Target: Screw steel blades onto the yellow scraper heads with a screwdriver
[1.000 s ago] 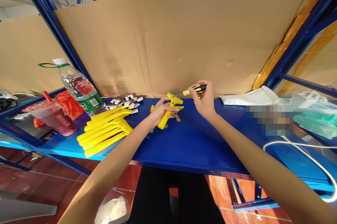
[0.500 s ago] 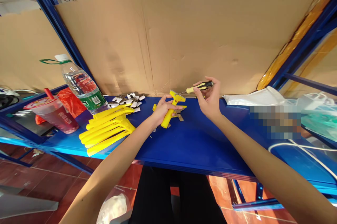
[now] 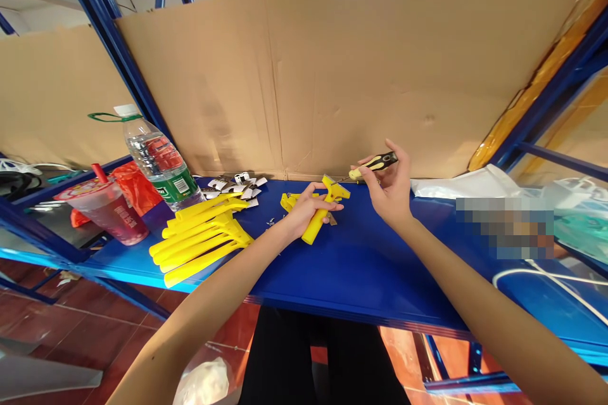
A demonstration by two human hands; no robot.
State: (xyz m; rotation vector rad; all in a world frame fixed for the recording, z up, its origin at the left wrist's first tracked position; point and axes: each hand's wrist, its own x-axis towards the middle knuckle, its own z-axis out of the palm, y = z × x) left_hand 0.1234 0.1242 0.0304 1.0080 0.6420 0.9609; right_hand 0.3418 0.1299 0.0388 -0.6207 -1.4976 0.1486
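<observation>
My left hand (image 3: pixel 306 210) is closed round a yellow scraper (image 3: pixel 315 222), its wide head tilted up and to the right. In my right hand (image 3: pixel 390 188) is a screwdriver (image 3: pixel 375 165) with a black and cream handle, gripped between thumb and fingers. Its thin shaft points left and its tip meets the scraper's head; the exact contact is too small to make out. Behind my left hand lies another yellow scraper part (image 3: pixel 291 201), partly hidden. Several yellow scraper handles (image 3: pixel 204 243) lie in a pile to the left, with small metal and white pieces (image 3: pixel 237 186) behind them.
A large water bottle (image 3: pixel 161 161) and a red drink cup (image 3: pixel 111 212) stand on the left of the blue shelf (image 3: pixel 370 278). A cardboard sheet (image 3: pixel 370 75) rises along the back. On the right lie a white plastic bag (image 3: pixel 465 183) and a white cable (image 3: pixel 546 272).
The view has shifted slightly. Both hands, with the scraper and the screwdriver, sit a little further right and lower in the picture. The screwdriver's tip stays at the scraper's head.
</observation>
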